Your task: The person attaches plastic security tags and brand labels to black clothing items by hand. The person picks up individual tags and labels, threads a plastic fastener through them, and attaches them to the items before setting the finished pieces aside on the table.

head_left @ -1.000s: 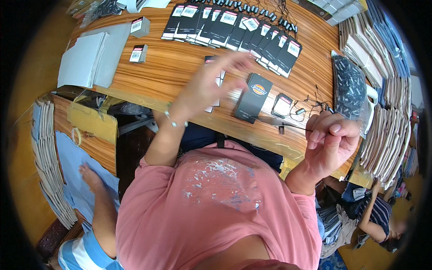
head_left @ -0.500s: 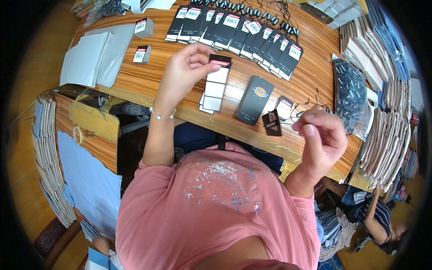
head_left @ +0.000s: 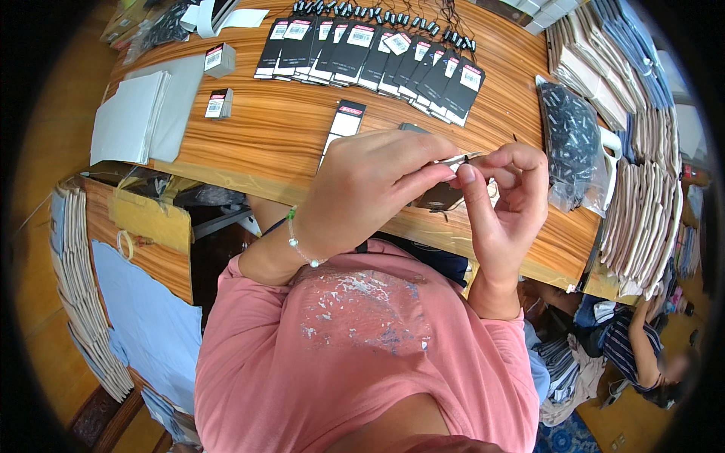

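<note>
In the middle of the table my two hands meet, fingertips almost touching. My left hand (head_left: 377,185) is closed in a pinch on a thin card tag (head_left: 459,158), seen edge-on. At the tag's end my right hand (head_left: 510,200) pinches a small dark piece, apparently a cord; its exact shape is hidden by the fingers. Beneath them lies a dark brown tag (head_left: 440,198), partly covered. Behind my left hand, a white label strip with a black and red top (head_left: 347,117) and a stack of black hang tags (head_left: 411,127) show only in part.
Black hang tags (head_left: 355,57) with cords fan out along the far side. Two small tag stacks (head_left: 219,60) and white paper sheets (head_left: 128,117) lie left. A bag of black cord fasteners (head_left: 568,140) and folded trousers (head_left: 642,204) stand right. Another person (head_left: 638,343) is at lower right.
My left hand has left the label strip and moved right, now pinching a thin tag. My right hand has shifted left and up to meet it. The view has shifted slightly.
</note>
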`<state>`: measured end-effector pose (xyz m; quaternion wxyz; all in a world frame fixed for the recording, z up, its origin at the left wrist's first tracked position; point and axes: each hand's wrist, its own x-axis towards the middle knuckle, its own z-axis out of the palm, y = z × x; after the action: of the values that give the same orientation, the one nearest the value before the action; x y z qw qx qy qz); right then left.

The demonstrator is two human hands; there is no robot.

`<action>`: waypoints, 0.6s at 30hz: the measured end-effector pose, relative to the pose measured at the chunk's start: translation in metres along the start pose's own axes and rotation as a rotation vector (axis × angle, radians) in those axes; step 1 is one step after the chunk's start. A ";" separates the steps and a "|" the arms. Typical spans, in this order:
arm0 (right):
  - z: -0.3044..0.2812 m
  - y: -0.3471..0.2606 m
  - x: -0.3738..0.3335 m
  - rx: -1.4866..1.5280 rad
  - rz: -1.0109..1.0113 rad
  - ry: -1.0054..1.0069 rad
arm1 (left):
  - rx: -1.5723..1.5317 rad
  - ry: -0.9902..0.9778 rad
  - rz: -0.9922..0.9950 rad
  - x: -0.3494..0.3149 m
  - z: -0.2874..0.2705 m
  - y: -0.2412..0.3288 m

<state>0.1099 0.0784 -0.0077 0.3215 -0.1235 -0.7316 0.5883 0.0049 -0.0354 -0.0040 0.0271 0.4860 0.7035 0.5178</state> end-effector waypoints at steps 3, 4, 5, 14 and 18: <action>-0.003 0.004 -0.002 -0.017 -0.001 -0.014 | 0.001 -0.009 0.022 0.001 0.002 0.002; -0.004 0.004 -0.002 -0.019 0.010 -0.022 | -0.004 -0.016 0.024 0.000 0.002 0.003; -0.006 0.002 -0.002 -0.022 0.022 -0.029 | 0.018 -0.036 0.061 0.001 0.002 0.002; -0.020 -0.003 0.005 0.223 0.231 -0.101 | 0.143 -0.121 0.344 0.006 -0.004 0.001; -0.023 -0.006 0.004 0.218 0.205 -0.106 | 0.175 -0.090 0.382 0.006 -0.004 0.001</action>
<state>0.1219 0.0970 0.0015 0.2322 -0.1307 -0.6629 0.6997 -0.0001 -0.0335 0.0010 -0.0824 0.6338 0.6390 0.4280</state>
